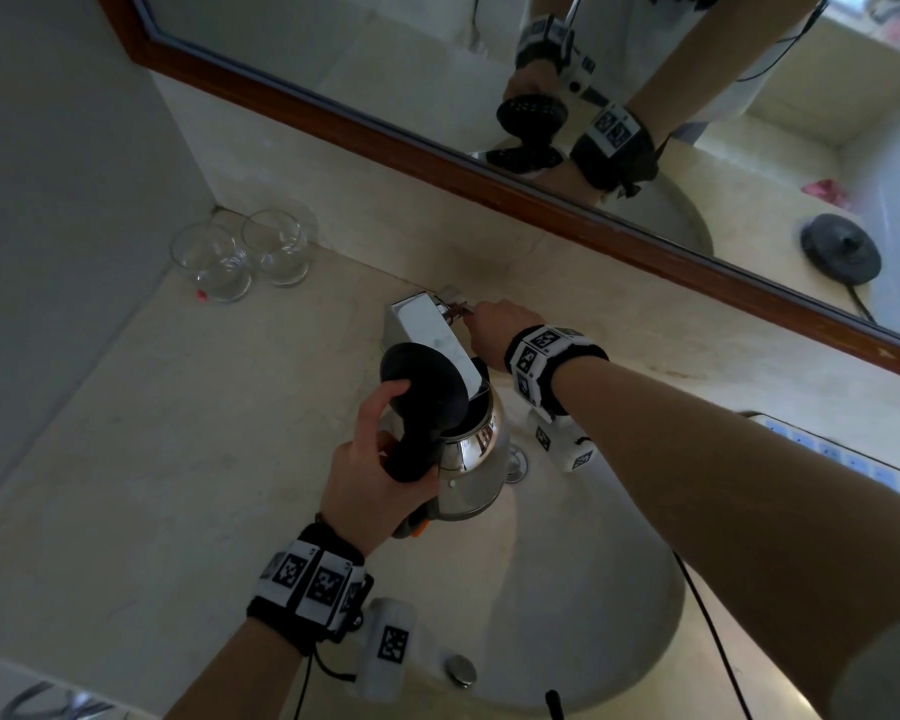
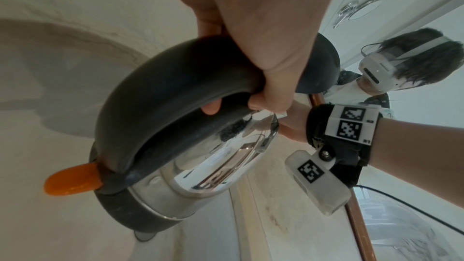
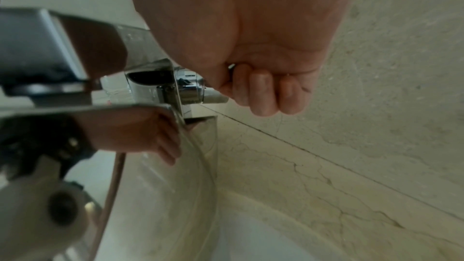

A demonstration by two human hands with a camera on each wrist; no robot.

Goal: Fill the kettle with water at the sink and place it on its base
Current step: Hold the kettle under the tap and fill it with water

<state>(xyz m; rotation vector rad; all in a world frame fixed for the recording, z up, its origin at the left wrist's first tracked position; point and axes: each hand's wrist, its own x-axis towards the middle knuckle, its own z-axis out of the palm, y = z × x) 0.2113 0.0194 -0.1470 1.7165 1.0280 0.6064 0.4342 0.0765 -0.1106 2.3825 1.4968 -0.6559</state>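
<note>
A shiny steel kettle with a black handle and an orange switch hangs over the sink basin, its black lid flipped up. My left hand grips the black handle, holding the kettle's mouth under the flat chrome tap spout. My right hand reaches behind the spout and its fingers curl round the small chrome tap lever. No water stream is visible. The kettle's black round base shows only as a reflection in the mirror.
Two empty glasses stand at the back left corner of the marble counter. A wood-framed mirror runs along the back wall. The drain lies beside the kettle, and a chrome plug knob sits on the near rim.
</note>
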